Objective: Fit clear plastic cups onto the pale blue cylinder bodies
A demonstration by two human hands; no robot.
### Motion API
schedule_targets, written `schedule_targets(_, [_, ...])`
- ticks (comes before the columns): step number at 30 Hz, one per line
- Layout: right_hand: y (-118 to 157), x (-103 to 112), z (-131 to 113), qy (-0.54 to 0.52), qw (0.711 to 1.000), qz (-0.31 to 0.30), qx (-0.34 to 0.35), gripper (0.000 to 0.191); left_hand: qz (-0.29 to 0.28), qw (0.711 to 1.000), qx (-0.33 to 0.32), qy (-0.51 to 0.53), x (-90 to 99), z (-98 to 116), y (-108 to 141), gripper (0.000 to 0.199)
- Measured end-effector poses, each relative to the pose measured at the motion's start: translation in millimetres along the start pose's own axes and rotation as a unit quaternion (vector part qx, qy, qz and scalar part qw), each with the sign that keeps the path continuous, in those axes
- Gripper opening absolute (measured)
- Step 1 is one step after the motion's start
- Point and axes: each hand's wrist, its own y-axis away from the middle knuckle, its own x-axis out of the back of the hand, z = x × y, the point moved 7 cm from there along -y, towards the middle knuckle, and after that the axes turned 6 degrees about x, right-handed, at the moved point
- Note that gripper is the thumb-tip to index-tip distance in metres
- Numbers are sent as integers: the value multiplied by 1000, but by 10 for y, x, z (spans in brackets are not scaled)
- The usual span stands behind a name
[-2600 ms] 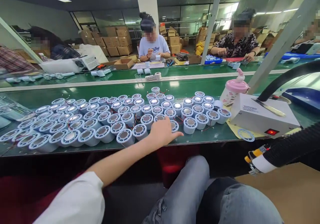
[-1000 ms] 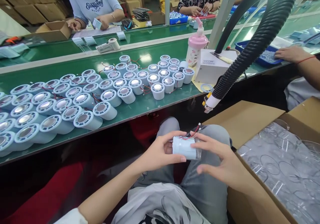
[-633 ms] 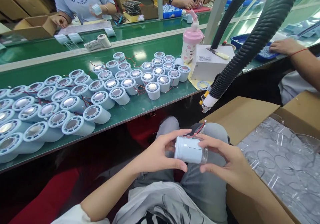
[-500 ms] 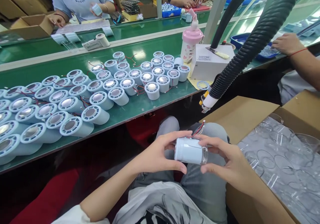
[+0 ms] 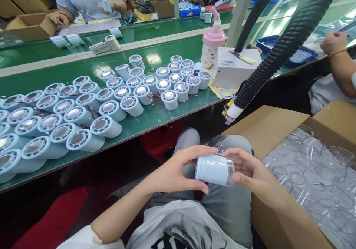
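Observation:
Over my lap, a light blue cylinder point(image 5: 213, 169) lies on its side between both hands, with a clear plastic cup point(image 5: 230, 171) around its right end. My left hand point(image 5: 185, 169) grips the cylinder's left part, fingers over the top and thumb below. At the right, my right hand point(image 5: 250, 169) holds the clear cup by its end. A short bit of wire point(image 5: 220, 148) shows above the cylinder, between my fingertips. Many similar blue cylinders point(image 5: 111, 110) with red wires stand on the green table point(image 5: 150, 120).
An open cardboard box point(image 5: 274, 125) of clear cups point(image 5: 319, 182) is at my right. A black hose point(image 5: 274, 60) with a white nozzle hangs before me, beside a white box point(image 5: 226, 73) and pink bottle point(image 5: 213, 43). A co-worker's hand point(image 5: 335, 43) is at far right.
The cylinder and clear cup have tilted slightly, and the cup's end reaches further right with my right hand. Less wire shows above. The co-worker's hand at far right has moved away from the blue tray.

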Motion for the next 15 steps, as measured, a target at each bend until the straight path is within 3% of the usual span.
schedule_targets(6, [-46, -25, 49, -53, 998, 14, -19, 43, 7, 999, -36, -37, 11, 63, 6, 84])
schedule_targets(15, [-53, -150, 184, -108, 987, 19, -119, 53, 2, 997, -63, -44, 34, 86, 6, 84])
